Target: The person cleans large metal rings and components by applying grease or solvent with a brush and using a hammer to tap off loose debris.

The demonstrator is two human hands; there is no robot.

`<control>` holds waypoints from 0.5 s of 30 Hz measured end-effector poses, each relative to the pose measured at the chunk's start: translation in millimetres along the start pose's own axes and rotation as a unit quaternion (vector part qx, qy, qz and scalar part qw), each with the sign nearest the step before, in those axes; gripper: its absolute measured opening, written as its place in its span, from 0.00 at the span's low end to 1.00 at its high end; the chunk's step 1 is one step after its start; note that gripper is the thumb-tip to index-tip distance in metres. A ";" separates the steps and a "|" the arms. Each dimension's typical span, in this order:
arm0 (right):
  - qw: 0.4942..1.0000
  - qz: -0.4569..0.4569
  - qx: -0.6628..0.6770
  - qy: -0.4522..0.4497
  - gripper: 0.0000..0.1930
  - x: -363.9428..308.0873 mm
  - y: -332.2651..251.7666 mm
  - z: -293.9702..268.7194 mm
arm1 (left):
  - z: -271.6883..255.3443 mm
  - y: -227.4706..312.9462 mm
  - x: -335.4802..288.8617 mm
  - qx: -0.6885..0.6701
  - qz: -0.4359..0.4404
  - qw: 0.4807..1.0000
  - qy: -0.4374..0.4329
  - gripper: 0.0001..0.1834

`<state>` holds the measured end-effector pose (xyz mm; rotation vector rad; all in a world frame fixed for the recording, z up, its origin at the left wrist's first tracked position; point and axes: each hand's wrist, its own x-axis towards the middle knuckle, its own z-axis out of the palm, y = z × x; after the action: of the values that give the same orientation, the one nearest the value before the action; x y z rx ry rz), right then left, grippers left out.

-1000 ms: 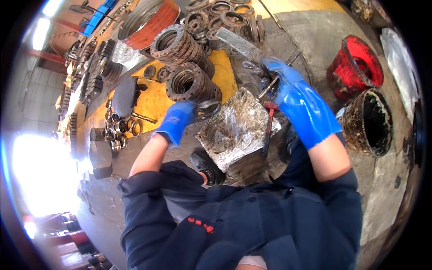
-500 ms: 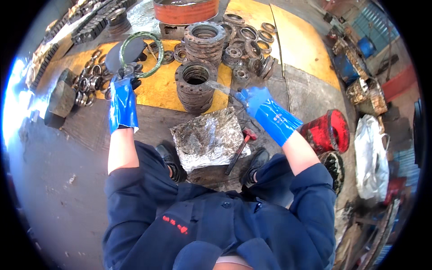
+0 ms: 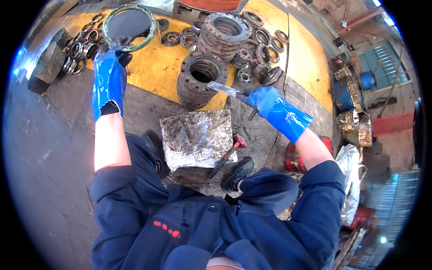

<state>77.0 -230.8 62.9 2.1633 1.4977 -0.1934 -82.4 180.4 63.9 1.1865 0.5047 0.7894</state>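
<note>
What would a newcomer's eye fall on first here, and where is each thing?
Probably the blue-gloved left hand, holding a greenish ring at the upper left. Next, the blue-gloved right hand, right of centre, holds a flat blade pointing toward the nearer stack of rusty rings. Below that stack lies a grimy silvery square, with a red-headed hammer at its right edge.

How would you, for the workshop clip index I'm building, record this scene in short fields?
Left hand: blue-gloved, holding a greenish ring
Right hand: blue-gloved, holding a flat metal blade
Ahead: two stacks of dirty rings, yellow sheet around them
Near feet: grimy silvery square, red-headed hammer at its right edge
</note>
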 end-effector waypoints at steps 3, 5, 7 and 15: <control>1.000 -0.015 0.013 -0.006 0.22 6.7 -9.7 -10.9 | 3.7 -0.3 1.6 -0.045 -0.021 0.999 0.020 0.15; 0.999 -0.027 0.007 -0.019 0.22 9.8 -15.5 -15.1 | 6.8 1.0 -0.4 -0.031 -0.018 0.999 0.019 0.15; 0.998 -0.039 -0.004 -0.039 0.23 12.0 -24.6 -15.3 | 14.0 4.7 -7.5 0.072 0.039 0.997 -0.008 0.15; 0.994 0.030 0.023 -0.101 0.31 49.8 -68.2 -43.0 | 18.3 -3.1 -1.9 -0.001 0.023 1.000 -0.004 0.16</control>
<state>27.3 -150.2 59.3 2.1484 1.3252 -0.4171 -69.6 167.2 66.7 1.2020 0.4708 0.8237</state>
